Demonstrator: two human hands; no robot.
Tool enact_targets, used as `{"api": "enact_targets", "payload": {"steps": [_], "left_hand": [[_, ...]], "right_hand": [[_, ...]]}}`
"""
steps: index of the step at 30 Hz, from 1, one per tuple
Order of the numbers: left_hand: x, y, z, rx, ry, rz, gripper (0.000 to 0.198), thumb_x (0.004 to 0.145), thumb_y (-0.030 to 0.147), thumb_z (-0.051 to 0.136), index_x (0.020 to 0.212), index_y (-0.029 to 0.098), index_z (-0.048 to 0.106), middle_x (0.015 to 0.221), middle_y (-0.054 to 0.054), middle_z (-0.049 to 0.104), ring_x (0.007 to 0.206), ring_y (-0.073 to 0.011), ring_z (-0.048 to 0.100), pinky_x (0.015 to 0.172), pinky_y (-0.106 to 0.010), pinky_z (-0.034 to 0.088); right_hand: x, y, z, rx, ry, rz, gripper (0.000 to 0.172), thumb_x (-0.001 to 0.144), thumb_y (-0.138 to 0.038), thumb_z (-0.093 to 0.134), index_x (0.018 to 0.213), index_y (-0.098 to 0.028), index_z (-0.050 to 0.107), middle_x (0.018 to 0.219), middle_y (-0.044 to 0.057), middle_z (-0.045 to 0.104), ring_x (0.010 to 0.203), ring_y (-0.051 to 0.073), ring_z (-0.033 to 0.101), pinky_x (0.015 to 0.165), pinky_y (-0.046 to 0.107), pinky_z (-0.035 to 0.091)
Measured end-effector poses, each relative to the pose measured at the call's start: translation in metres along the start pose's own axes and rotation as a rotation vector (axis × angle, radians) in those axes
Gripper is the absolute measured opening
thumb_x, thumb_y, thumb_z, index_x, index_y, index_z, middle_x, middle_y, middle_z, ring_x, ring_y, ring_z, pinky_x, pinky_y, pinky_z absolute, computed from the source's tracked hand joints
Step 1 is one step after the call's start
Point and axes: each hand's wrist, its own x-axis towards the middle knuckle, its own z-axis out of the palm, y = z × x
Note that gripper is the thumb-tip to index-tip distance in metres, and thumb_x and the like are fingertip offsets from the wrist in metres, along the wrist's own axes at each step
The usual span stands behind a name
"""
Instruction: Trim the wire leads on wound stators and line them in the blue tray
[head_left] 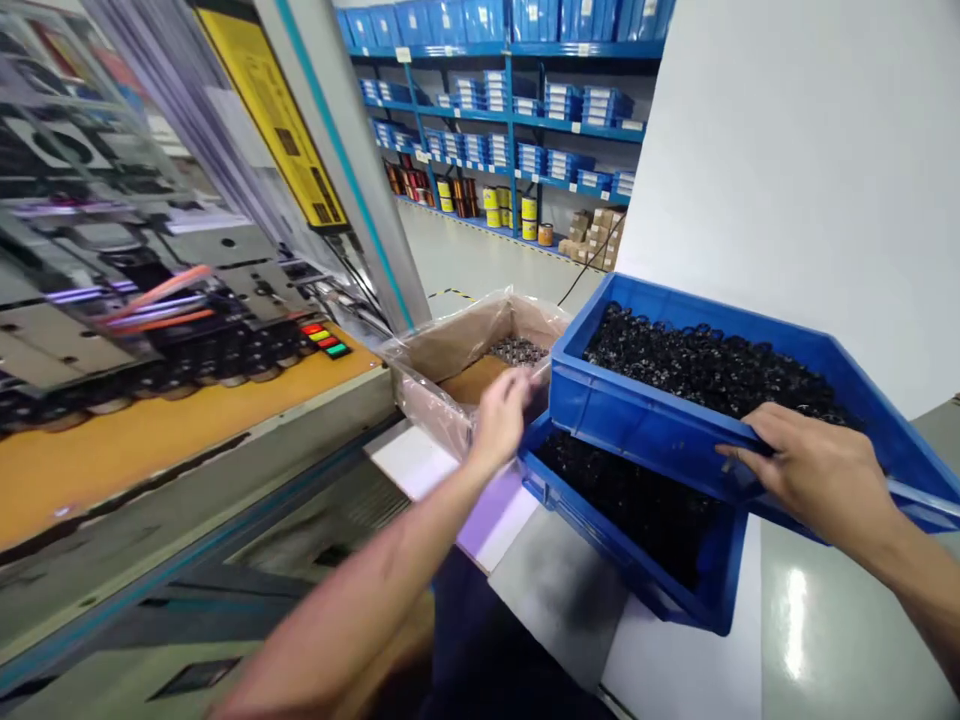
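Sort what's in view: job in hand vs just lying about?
In hand: upper blue bin, black rings in it, right hand on its near rim, left hand at its left corner; lower blue bin beneath; lined cardboard box beside.
Lying about: machine, shelves of blue boxes, cartons on floor.
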Motion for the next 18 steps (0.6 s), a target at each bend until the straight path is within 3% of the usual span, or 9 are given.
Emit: {"api": "enact_targets", "payload": {"steps": [3, 5, 9, 14, 16, 18], "left_hand": [[-0.053, -0.048, -0.01, 0.156, 0.029, -0.015, 0.03, 0.071, 0.022, 0.06, 0.098, 0.013, 0.068, 0.099, -0.009, 0.071, 0.096, -0.0256, 0.062, 0.094, -0.038, 0.044], [-0.072, -0.062, -0.009, 0.208, 0.01, -0.02, 0.032, 0.069, 0.018, 0.057, 0.098, 0.013, 0.07, 0.084, -0.004, 0.07, 0.076, -0.0211, 0.06, 0.08, -0.034, 0.047], [-0.088, -0.06, -0.004, 0.22, -0.051, -0.007, 0.039, 0.071, 0.015, 0.052, 0.105, 0.014, 0.071, 0.074, 0.002, 0.067, 0.056, -0.0135, 0.051, 0.064, -0.027, 0.045], [-0.094, -0.06, -0.005, 0.182, -0.08, 0.012, 0.04, 0.074, 0.015, 0.05, 0.109, 0.013, 0.07, 0.076, 0.001, 0.069, 0.055, -0.0131, 0.054, 0.061, -0.026, 0.046], [-0.093, -0.066, -0.008, 0.151, -0.096, 0.035, 0.039, 0.079, 0.02, 0.053, 0.114, 0.013, 0.067, 0.092, -0.004, 0.073, 0.072, -0.0175, 0.066, 0.072, -0.028, 0.052], [-0.096, -0.075, -0.015, 0.118, -0.112, 0.069, 0.042, 0.086, 0.031, 0.055, 0.124, 0.014, 0.062, 0.115, -0.01, 0.071, 0.102, -0.0238, 0.068, 0.089, -0.034, 0.053]], "right_hand": [[0.016, -0.002, 0.005, -0.106, -0.031, 0.035, 0.067, 0.097, -0.073, 0.024, 0.067, -0.019, 0.05, 0.067, 0.0, 0.057, 0.057, 0.016, 0.057, 0.049, 0.028, 0.024], [0.026, -0.003, 0.009, -0.155, -0.078, 0.089, 0.065, 0.095, -0.074, 0.03, 0.066, -0.018, 0.048, 0.067, 0.001, 0.057, 0.058, 0.016, 0.055, 0.05, 0.027, 0.021], [0.045, -0.001, 0.022, -0.217, -0.189, 0.131, 0.05, 0.091, -0.062, 0.056, 0.07, -0.018, 0.051, 0.074, 0.002, 0.06, 0.06, 0.015, 0.05, 0.053, 0.028, 0.019], [0.054, 0.005, 0.025, -0.22, -0.157, -0.043, 0.045, 0.092, -0.059, 0.056, 0.075, -0.017, 0.057, 0.078, 0.005, 0.062, 0.061, 0.016, 0.053, 0.054, 0.029, 0.029], [0.038, -0.003, 0.019, -0.179, -0.029, -0.04, 0.038, 0.092, -0.054, 0.057, 0.089, -0.017, 0.063, 0.092, 0.009, 0.067, 0.076, 0.021, 0.061, 0.063, 0.032, 0.042], [0.004, -0.017, 0.017, -0.072, 0.254, 0.075, 0.033, 0.089, -0.048, 0.064, 0.101, -0.017, 0.065, 0.103, 0.012, 0.067, 0.095, 0.027, 0.063, 0.084, 0.04, 0.049]]}}
